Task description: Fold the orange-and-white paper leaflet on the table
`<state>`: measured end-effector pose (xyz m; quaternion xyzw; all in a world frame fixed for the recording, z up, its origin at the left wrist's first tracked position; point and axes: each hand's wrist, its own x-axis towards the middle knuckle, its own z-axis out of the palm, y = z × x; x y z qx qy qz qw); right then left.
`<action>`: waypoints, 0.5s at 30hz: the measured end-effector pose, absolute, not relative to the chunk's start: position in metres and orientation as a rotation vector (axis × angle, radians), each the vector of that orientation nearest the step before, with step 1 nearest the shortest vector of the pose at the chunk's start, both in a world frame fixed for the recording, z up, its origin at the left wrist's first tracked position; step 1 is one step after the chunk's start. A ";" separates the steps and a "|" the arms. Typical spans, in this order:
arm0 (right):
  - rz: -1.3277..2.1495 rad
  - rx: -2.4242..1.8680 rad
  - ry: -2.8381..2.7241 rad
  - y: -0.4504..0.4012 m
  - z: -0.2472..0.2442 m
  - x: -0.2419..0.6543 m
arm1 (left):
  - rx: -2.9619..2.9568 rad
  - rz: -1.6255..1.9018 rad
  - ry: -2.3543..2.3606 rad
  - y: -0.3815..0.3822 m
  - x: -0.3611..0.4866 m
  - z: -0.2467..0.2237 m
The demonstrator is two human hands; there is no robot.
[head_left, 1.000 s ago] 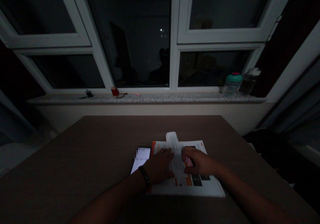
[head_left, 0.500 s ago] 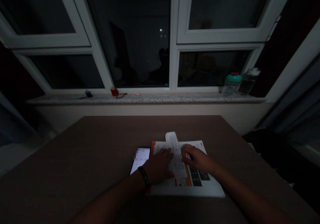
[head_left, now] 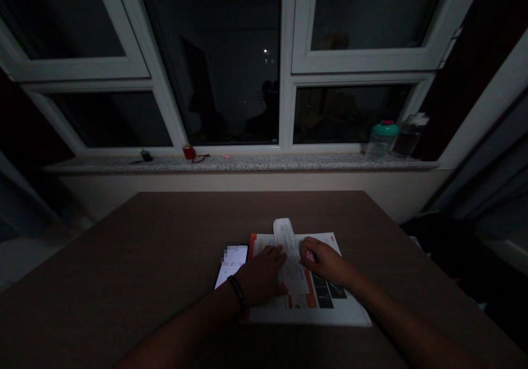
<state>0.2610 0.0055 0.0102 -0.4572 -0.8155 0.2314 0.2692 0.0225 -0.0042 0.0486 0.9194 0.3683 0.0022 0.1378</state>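
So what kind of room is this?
Probably a room in a home, at night: curtains beside a dark window, bottles on the stone sill, and a bare wood-look table under it.

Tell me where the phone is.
In the head view, the phone lies on the table, just left of the booklet, beside the left hand.

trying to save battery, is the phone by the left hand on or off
On: the phone has a bright, pale screen with timer-like digits on it, beside the left hand.
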 end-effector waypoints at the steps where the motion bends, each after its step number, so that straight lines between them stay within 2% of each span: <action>1: 0.617 -1.249 -2.192 0.006 0.010 0.261 | 2.657 0.001 1.066 -0.004 0.023 0.049; 15: 0.522 -1.450 -2.065 0.008 0.008 0.252 | 2.674 0.025 1.042 -0.004 0.020 0.045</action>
